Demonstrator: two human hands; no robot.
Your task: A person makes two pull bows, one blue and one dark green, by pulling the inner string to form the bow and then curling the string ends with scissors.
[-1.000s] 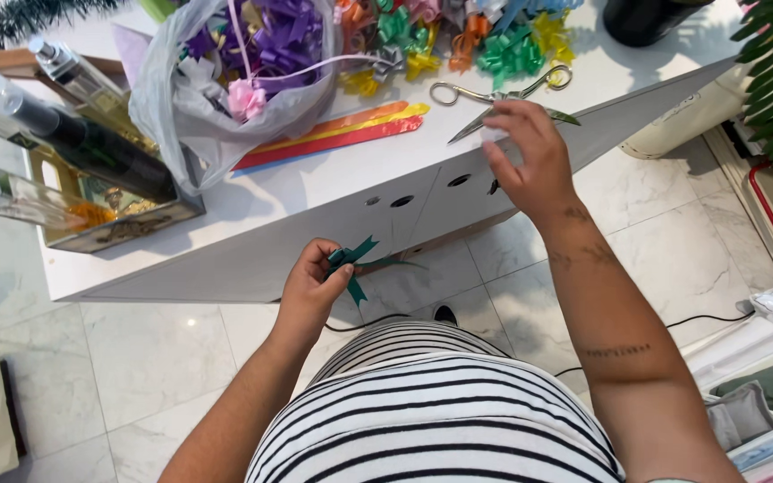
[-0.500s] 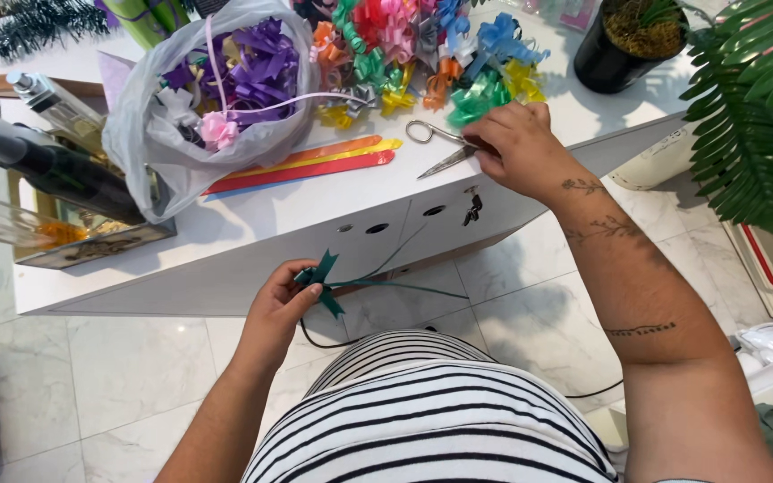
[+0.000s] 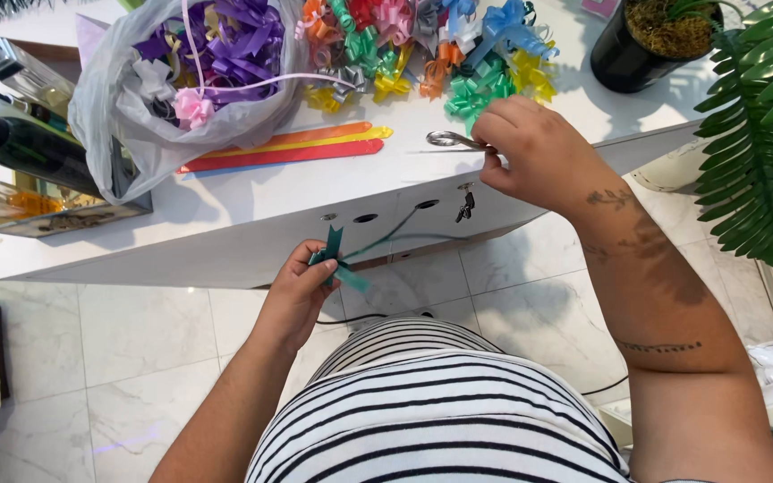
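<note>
Head view: nearest, the left hand [image 3: 301, 286] is pinching its grip shut on a teal ribbon [image 3: 337, 259] below the table [image 3: 252, 201] edge. Farther off, the right hand [image 3: 530, 152] is closing its grip on scissors [image 3: 449, 139] lying on the table, beside a pile of coloured bows [image 3: 422, 54].

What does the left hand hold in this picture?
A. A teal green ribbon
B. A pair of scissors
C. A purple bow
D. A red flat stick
A: the left hand pinches a teal green ribbon below the table edge, while the scissors lie on the table at the right hand, and the red flat stick lies untouched.
</note>
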